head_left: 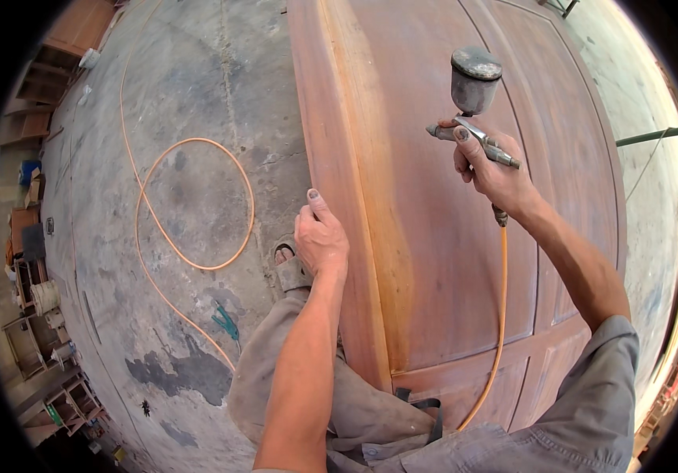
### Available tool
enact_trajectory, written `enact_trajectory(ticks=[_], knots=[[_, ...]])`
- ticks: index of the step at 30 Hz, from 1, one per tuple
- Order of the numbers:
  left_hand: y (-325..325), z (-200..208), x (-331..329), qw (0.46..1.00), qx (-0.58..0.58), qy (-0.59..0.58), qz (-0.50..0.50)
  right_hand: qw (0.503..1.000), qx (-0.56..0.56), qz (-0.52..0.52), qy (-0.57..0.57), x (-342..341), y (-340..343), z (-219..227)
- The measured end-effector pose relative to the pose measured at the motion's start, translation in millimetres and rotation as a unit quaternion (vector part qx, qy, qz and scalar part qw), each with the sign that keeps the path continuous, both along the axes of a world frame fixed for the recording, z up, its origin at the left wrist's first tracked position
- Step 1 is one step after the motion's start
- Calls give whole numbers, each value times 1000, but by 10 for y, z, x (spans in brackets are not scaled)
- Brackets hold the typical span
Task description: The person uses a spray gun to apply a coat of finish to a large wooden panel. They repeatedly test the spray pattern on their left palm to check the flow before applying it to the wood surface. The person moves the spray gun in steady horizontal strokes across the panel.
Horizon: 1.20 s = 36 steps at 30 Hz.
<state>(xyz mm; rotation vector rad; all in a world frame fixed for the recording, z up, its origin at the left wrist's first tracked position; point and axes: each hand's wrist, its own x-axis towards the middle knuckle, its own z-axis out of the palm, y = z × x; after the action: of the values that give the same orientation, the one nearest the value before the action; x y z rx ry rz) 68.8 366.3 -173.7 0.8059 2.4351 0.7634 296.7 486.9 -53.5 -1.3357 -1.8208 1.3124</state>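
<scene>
My right hand (496,169) is wrapped round a metal spray gun (469,138) with a dark, lidded cup (476,83) on top. The gun's nozzle points left, above a large reddish-brown wooden door (449,260). An orange air hose (502,307) hangs from the bottom of its handle. At the door's left edge, my left hand (322,238) is closed, with fingers curled and thumb pointing away from me. Its palm is hidden, so I cannot tell whether it holds anything or touches the edge. A yellowish strip of wood (374,236) runs along the door's left side.
A loop of orange hose (252,201) lies on the stained concrete floor (189,87) at left. Near my knee is a small teal tool (226,321). Wooden frames and boxes (31,339) line the far left. A dark green bar (652,136) stands out beyond the door's right edge.
</scene>
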Motion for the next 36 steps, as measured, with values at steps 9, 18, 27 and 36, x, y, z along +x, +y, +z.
enact_trajectory(ticks=[9, 18, 27, 36], knots=[[1, -9, -14, 1000, -9, -14, -2, 997, -51, 61, -14, 214, -425, 124], [-6, 34, 5, 1000, -3, -16, 5, 999, -28, 38, -24, 54, -260, 90], [-10, -25, -15, 1000, -4, 7, -6, 1000, -5, 12, 17, -305, 41, -35], [-7, 2, -20, 1000, 4, -8, -2, 998, -23, 49, -14, -172, -223, 23]])
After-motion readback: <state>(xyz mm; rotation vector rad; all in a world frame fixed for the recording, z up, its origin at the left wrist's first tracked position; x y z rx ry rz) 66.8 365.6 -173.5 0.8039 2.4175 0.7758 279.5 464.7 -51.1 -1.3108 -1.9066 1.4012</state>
